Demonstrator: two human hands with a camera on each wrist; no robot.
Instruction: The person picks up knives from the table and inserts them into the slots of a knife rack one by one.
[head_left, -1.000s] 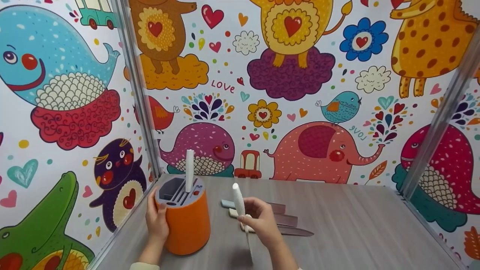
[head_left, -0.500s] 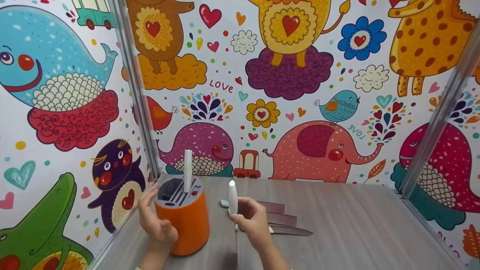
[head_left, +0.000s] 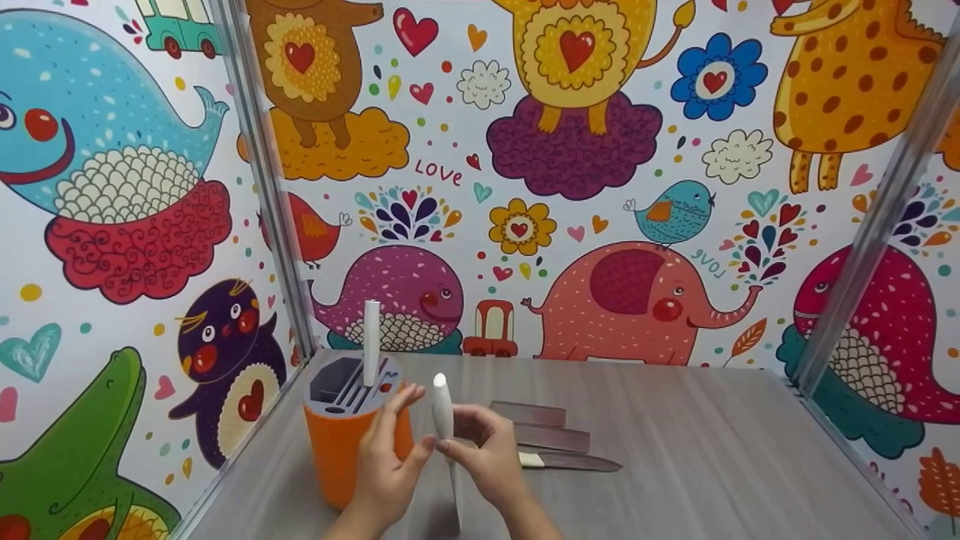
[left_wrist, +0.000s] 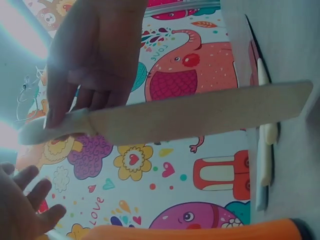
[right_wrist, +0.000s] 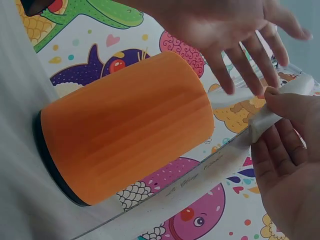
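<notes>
Just right of the orange knife block (head_left: pixel 334 454), the right hand (head_left: pixel 487 457) pinches a knife (left_wrist: pixel 167 121) by its white handle (head_left: pixel 443 411) between thumb and curled fingers, its blade (right_wrist: pixel 192 185) hanging down. The left hand (head_left: pixel 386 461), in front of the block's right side and near that handle, has its fingers spread; whether its thumb touches the handle I cannot tell. Another handle (head_left: pixel 371 343) stands up from the block's top. Farther right of the block, three more knives (head_left: pixel 577 461) lie on the table (head_left: pixel 712 450), blades pointing away from it.
</notes>
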